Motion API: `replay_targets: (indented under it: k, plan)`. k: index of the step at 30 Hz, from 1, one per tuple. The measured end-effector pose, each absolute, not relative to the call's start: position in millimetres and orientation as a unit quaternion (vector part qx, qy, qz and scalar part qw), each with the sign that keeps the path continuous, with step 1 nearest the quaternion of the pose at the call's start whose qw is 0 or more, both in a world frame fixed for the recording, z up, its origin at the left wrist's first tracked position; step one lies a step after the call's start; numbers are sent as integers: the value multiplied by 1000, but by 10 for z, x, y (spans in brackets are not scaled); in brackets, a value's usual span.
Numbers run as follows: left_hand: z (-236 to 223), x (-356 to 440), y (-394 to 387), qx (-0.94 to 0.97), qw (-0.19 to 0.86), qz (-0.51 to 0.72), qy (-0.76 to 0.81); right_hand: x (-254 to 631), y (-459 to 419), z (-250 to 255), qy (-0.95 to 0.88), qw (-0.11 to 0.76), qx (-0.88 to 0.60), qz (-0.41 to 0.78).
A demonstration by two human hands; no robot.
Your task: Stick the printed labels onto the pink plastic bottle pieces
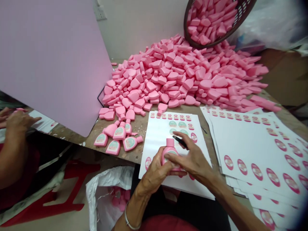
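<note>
My left hand (156, 170) grips a small pink bottle (170, 142) from below, its capped neck pointing away from me. A slim black pen-like tool (180, 141) is held between the fingers of my right hand (194, 157); its exact kind is unclear. My right thumb presses on the bottle's front, where a label partly shows. Beneath both hands lies a sticker sheet (156, 141) with round green labels (182, 125) and small pink-and-white ones. Left of the sheet, several labelled pink bottles (119, 132) lie on the table.
A large heap of plain pink bottles (173, 67) covers the back of the table, below a tilted brown basket (186, 25). More sticker sheets (240, 138) are stacked at right. A pink panel (57, 57) stands at left; beyond it are another person's hands (20, 120). Below sits a white sack (92, 192).
</note>
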State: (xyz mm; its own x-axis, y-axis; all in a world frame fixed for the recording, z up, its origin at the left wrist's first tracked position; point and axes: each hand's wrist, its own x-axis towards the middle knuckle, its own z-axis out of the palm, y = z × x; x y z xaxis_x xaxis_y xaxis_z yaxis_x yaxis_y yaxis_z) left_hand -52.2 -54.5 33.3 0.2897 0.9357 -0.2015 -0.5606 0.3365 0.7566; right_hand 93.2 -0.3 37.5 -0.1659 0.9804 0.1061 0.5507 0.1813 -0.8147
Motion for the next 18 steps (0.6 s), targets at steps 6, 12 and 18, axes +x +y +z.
replay_targets:
  k: [6, 12, 18]
  plan:
    - [331, -534, -555, 255, 764, 508, 306, 995, 47, 357, -570, 340, -602, 443]
    - [306, -464, -572, 253, 723, 504, 399, 1123, -180, 295, -595, 300, -566, 486]
    - [304, -1032, -267, 414, 394, 463, 678, 1510, 517, 240, -645, 288, -605, 367]
